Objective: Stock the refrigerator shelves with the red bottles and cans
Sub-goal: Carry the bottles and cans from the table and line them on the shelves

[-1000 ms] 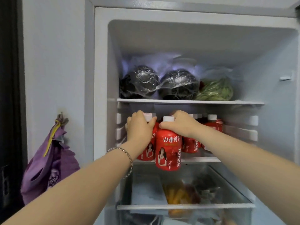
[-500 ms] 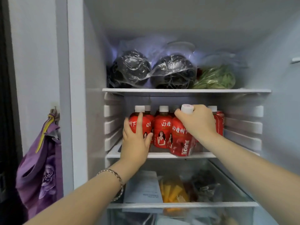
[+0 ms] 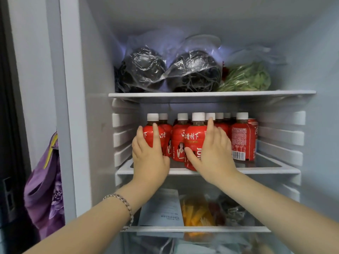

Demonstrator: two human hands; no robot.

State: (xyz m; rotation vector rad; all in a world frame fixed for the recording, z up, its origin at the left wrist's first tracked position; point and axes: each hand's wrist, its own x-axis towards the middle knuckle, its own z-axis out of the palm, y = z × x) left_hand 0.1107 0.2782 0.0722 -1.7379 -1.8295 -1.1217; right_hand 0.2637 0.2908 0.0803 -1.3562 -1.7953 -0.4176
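Middle shelf (image 3: 256,170): bottles being squared up and pushed in.
Left hand (image 3: 149,160) lies flat on the far-left red bottle (image 3: 146,133), fingers straight and spread. Right hand (image 3: 212,156) presses the front bottle (image 3: 195,138), thumb across the label, fingers straight up its right side. That bottle sits at the shelf's near lip, so next move is probably a straight push farther in. Caps sit close under the upper shelf (image 3: 211,94). Open floor at right, near the can (image 3: 254,129).

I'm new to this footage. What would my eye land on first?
The white-capped red bottles crowd the middle shelf, where the left hand touches the leftmost bottle and the right hand the front bottle. Above, two dark bagged bundles and greens sit on the top shelf.
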